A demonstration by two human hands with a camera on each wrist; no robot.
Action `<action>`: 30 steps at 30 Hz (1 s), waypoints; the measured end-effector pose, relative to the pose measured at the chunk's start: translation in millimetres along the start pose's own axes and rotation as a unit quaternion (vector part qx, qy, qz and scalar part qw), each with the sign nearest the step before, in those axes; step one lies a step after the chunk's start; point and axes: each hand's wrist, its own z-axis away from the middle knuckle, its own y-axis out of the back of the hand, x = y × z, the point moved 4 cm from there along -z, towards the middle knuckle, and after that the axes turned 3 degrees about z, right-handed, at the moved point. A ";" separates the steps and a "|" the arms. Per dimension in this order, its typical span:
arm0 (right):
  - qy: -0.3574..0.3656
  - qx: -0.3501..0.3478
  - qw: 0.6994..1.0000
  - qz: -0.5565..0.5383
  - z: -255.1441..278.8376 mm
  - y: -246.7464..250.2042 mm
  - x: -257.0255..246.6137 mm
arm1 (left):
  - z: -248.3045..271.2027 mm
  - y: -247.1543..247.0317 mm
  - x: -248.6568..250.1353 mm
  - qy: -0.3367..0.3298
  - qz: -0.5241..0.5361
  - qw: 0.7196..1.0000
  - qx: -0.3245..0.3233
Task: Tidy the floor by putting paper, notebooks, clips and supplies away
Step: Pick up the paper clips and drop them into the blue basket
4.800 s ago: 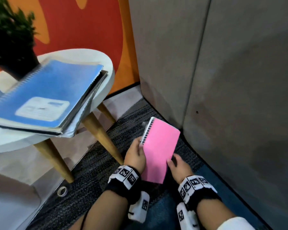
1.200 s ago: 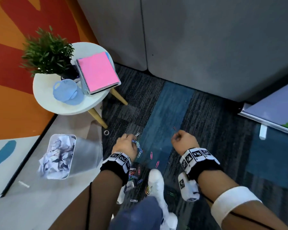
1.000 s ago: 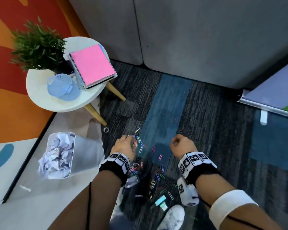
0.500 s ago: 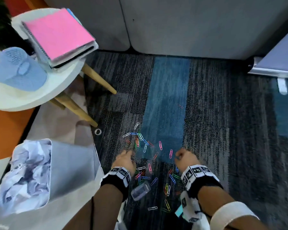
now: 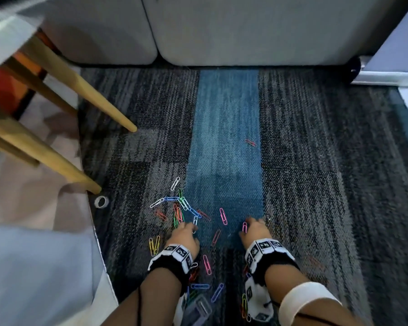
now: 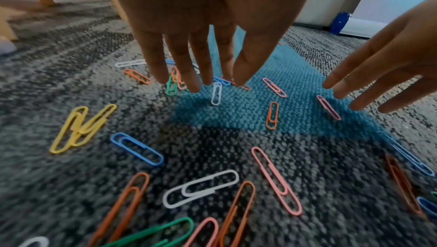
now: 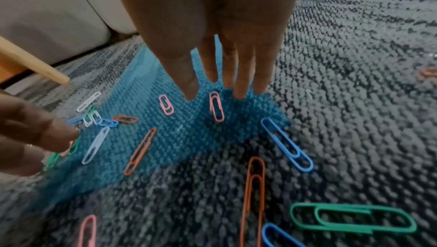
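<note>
Several coloured paper clips [image 5: 181,209] lie scattered on the grey and blue carpet [image 5: 224,147]. My left hand [image 5: 185,231] hovers low over them with straight fingers [image 6: 187,75] pointing down near a white clip [image 6: 216,93]. My right hand [image 5: 254,228] is open too, its fingertips [image 7: 238,90] just above a pink clip [image 7: 216,106]. Neither hand holds anything. A small clear plastic box [image 5: 198,309] lies by my left wrist.
Wooden table legs [image 5: 80,95] slant down at the left, with a small tape ring [image 5: 100,201] by one foot. A pale grey bin [image 5: 33,274] stands at lower left. Grey panels [image 5: 222,27] close the back; one red clip [image 5: 250,142] lies apart.
The view has dropped closer to the floor, and the table top has left the frame. Both hands went from curled to straight fingers and lowered onto the clip pile.
</note>
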 end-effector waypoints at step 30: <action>0.138 0.044 0.989 0.040 -27.1 -29.6 -13.8 | -26.5 -31.8 28.9 -0.052 -0.120 0.991 0.016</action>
